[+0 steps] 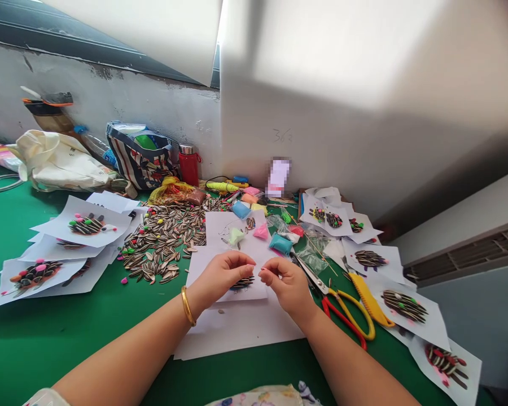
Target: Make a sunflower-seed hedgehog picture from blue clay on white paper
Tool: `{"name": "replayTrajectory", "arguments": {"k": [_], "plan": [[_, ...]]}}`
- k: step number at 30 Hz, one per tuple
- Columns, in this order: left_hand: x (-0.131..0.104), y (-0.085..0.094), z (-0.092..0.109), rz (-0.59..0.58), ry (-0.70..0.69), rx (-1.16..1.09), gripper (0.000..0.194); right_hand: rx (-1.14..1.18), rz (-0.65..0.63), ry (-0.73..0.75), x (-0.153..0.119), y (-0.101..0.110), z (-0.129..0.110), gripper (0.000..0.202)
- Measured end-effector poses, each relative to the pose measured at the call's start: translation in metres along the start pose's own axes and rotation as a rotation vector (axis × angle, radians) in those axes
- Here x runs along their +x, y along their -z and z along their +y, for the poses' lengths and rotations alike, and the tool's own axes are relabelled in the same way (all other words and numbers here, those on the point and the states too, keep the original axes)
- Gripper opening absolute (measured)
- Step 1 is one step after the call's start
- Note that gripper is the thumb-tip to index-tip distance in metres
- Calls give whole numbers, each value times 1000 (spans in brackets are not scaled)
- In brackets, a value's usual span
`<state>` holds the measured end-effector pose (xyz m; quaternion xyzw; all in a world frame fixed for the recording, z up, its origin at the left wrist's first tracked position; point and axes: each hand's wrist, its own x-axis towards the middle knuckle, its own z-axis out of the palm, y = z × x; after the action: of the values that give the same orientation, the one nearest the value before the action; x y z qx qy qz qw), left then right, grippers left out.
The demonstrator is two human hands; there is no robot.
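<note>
My left hand [226, 277], with a gold bangle [188, 306] at the wrist, is pinched closed over a white sheet [214, 262]. Facing it, my right hand [288, 283] is also pinched, with a tiny pinkish bit at its fingertips. The fingertips of both hands are a small gap apart. What my left fingers hold, if anything, is too small to name. Below them, a dark seed figure [242, 283] lies on the sheet, partly hidden by my left hand. Clay packs in blue [280, 244], pink [261, 231] and pale green [236, 237] lie just beyond.
A pile of striped seeds [165, 239] spreads at the left. Scissors [342, 304] and a yellow comb-edged tool [369, 299] lie right of my right hand. Sheets with seed figures [84, 224] flank both sides. Bags and a red bottle [188, 164] stand by the wall.
</note>
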<state>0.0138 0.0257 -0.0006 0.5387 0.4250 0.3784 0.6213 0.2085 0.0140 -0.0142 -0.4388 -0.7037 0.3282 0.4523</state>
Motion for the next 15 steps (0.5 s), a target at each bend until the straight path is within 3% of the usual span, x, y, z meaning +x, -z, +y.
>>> {"name": "replayTrajectory", "arguments": {"k": [4, 8, 11, 15], "plan": [[-1, -1, 2, 30, -16, 14, 35, -43, 26, 78, 0, 2, 0, 31], [-1, -3, 2, 45, 16, -207, 30, -36, 70, 101, 0, -1, -2, 14], [-2, -4, 2, 52, 72, -353, 38, -27, 65, 122, -1, -3, -4, 17], [-3, -3, 1, 46, 98, -395, 28, -12, 39, 87, -4, -4, -8, 10]]}}
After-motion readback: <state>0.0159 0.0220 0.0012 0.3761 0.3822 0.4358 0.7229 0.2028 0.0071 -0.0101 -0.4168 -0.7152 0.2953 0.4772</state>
